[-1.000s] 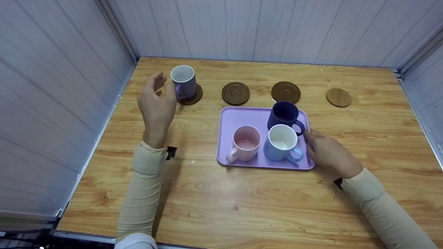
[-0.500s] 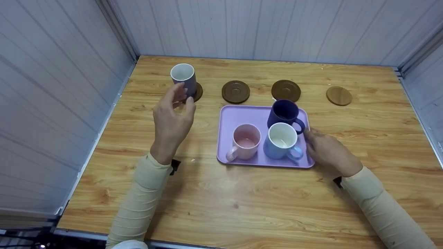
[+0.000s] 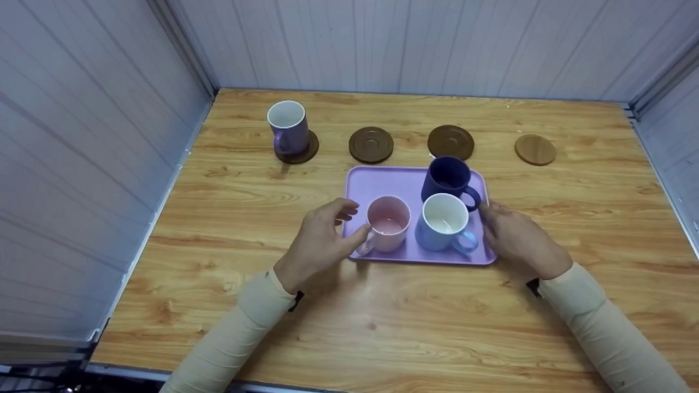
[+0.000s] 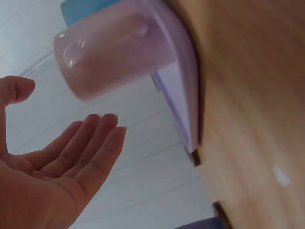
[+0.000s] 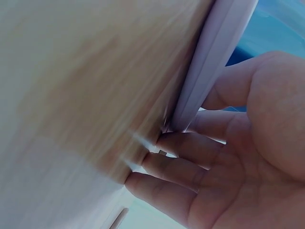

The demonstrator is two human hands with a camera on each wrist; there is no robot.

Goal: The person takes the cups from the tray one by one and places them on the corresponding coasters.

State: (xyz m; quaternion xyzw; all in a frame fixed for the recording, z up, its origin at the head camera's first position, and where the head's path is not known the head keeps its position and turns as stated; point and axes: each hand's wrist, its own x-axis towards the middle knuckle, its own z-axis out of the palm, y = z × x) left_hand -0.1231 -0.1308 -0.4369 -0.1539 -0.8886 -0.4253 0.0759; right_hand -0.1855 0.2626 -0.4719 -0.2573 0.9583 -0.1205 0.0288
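A purple tray carries a pink mug, a light blue mug and a dark blue mug. My left hand hovers at the tray's left side beside the pink mug, thumb and fingers spread apart. In the left wrist view a gap shows between its fingers and the pink mug. At the tray's right edge, my right hand holds the rim, its thumb over the rim and its lower fingertips against the table.
A purple-grey mug stands on a dark coaster at the back left. Two more dark coasters lie behind the tray, and a lighter wooden coaster farther right. Pale walls enclose the wooden table.
My left hand has moved from beside the purple-grey mug rightward and toward me, to the pink mug. The right hand has stayed at the tray's edge.
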